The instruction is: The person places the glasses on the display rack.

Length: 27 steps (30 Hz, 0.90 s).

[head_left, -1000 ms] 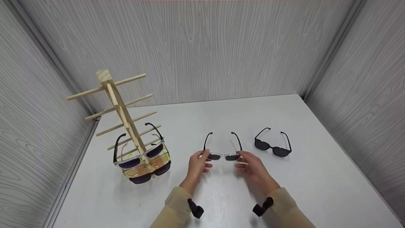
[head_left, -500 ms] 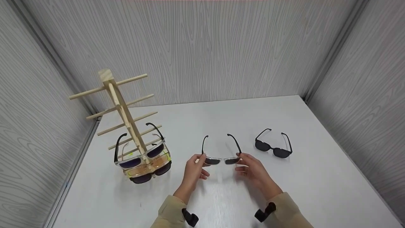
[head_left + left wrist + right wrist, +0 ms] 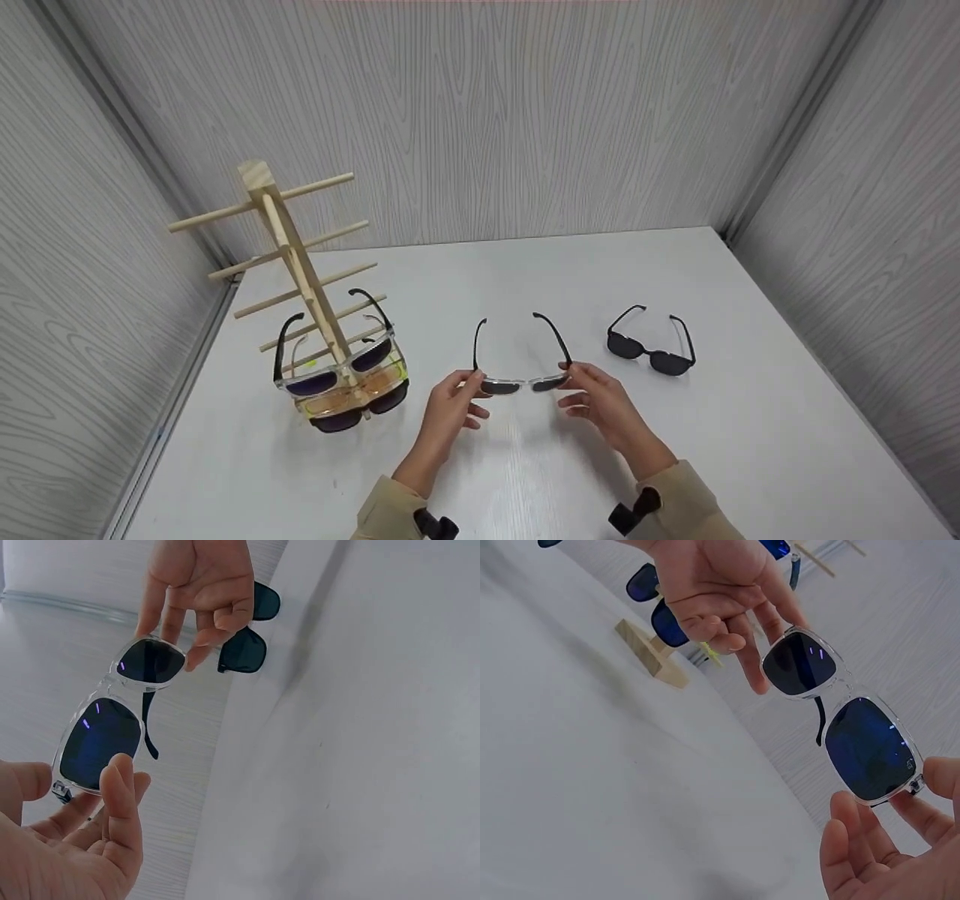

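Between both hands is a pair of sunglasses point(image 3: 501, 388) with a clear frame, dark lenses and black temples. The temples are unfolded and point away from me. My left hand point(image 3: 442, 414) pinches the left end of the frame between thumb and fingers. At the opposite end, near the hinge, my right hand point(image 3: 606, 409) pinches it the same way. Both wrist views show the lenses held off the white table, with bluish reflections. To the right of my right hand lie black sunglasses point(image 3: 669, 363), temples unfolded.
A wooden display rack point(image 3: 306, 277) with crossing rods stands on the left. Its lower rods carry clear-framed sunglasses point(image 3: 313, 385), orange-lensed glasses point(image 3: 328, 406) and dark sunglasses point(image 3: 337, 421). Wood-grain panels point(image 3: 480, 120) close in the back and sides of the white table point(image 3: 525, 285).
Both hands keep their pinch on the clear-framed sunglasses. The sunglasses have shifted slightly toward me and left, their lenses tipping. The left hand has moved down and left; the rack and black sunglasses stay put.
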Motion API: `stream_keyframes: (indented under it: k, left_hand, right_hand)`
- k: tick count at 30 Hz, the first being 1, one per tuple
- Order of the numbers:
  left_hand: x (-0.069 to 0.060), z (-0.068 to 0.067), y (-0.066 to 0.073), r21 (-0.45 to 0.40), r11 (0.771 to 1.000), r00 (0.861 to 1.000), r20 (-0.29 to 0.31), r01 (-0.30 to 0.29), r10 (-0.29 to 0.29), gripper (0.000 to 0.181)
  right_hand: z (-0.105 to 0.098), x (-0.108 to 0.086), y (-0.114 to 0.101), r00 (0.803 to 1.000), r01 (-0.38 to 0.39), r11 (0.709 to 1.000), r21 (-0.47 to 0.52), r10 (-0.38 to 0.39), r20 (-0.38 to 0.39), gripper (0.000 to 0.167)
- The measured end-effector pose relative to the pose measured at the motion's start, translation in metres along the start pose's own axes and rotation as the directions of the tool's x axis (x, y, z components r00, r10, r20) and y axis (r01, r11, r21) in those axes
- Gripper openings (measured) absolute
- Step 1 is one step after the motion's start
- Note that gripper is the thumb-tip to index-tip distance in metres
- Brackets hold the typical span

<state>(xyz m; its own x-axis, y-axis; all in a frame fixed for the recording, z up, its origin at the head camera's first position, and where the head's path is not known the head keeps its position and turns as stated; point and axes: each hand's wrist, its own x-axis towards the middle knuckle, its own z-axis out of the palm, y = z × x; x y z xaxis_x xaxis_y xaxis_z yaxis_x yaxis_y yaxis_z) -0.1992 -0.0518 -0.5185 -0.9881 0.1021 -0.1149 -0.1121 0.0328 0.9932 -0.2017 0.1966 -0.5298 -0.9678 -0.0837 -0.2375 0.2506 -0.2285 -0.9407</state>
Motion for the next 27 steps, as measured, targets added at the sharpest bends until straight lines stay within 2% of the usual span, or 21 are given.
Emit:
stream_keyframes:
  k: [6, 13, 20, 27]
  left_hand:
    - [-0.008, -0.004, 0.01, 0.014, 1.0, 1.0, 0.017, -0.024, 0.024, 0.042]
    - [-0.019, -0.006, 0.026, 0.022, 0.997, 0.997, 0.003, -0.073, 0.073, 0.04]
    - [-0.026, -0.008, 0.04, 0.049, 0.992, 0.993, -0.018, -0.118, 0.119, 0.04]
    - [-0.034, -0.014, 0.053, 0.048, 0.99, 0.991, -0.013, -0.129, 0.13, 0.033]
  right_hand:
    - [0.005, -0.004, -0.012, 0.999, 0.036, 0.998, -0.054, -0.036, 0.003, 0.044]
    - [0.013, -0.007, -0.025, 0.998, 0.062, 0.995, -0.081, -0.06, 0.03, 0.052]
    - [0.021, -0.011, -0.035, 0.994, 0.085, 0.995, -0.057, -0.081, 0.068, 0.047]
    - [0.028, -0.011, -0.042, 0.992, 0.094, 0.994, -0.049, -0.09, 0.09, 0.043]
